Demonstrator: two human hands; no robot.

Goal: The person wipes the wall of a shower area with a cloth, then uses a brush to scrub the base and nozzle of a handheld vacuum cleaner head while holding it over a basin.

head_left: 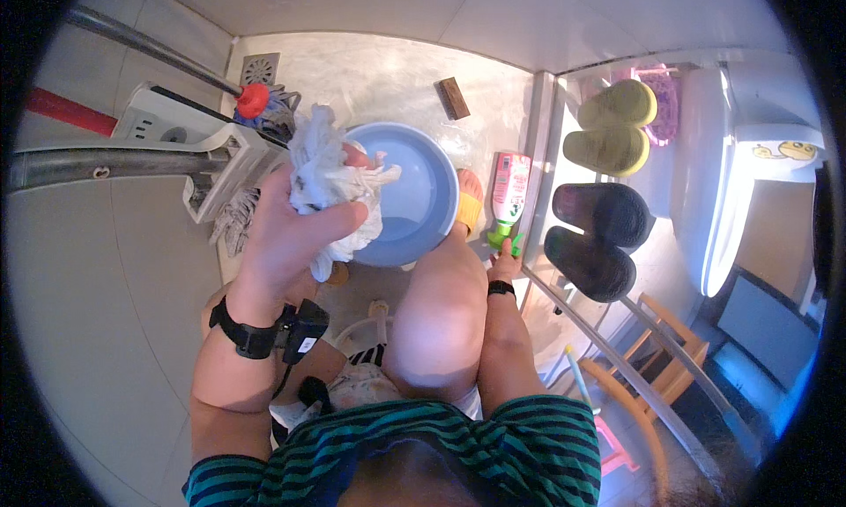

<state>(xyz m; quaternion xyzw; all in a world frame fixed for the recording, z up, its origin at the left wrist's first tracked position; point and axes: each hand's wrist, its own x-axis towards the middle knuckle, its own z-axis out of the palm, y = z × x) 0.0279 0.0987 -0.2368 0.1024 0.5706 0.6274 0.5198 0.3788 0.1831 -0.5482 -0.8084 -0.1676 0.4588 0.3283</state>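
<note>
Striped shirt (405, 417) is filling six o'clock; the left hand (284, 232) is clutching a cloth (328, 179) at ten, near the basin (427, 172). At two, the right hand (505, 264) is touching the bottle (510, 185), its grip impossible to tell. They are seemingly picking it up, the next move calling for closed fingers.

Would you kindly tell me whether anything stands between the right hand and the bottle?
Nothing visible does: the right hand is at the green cap of the bottle, and the basin lies off to the left. Whether the hand grips it is unclear.
</note>
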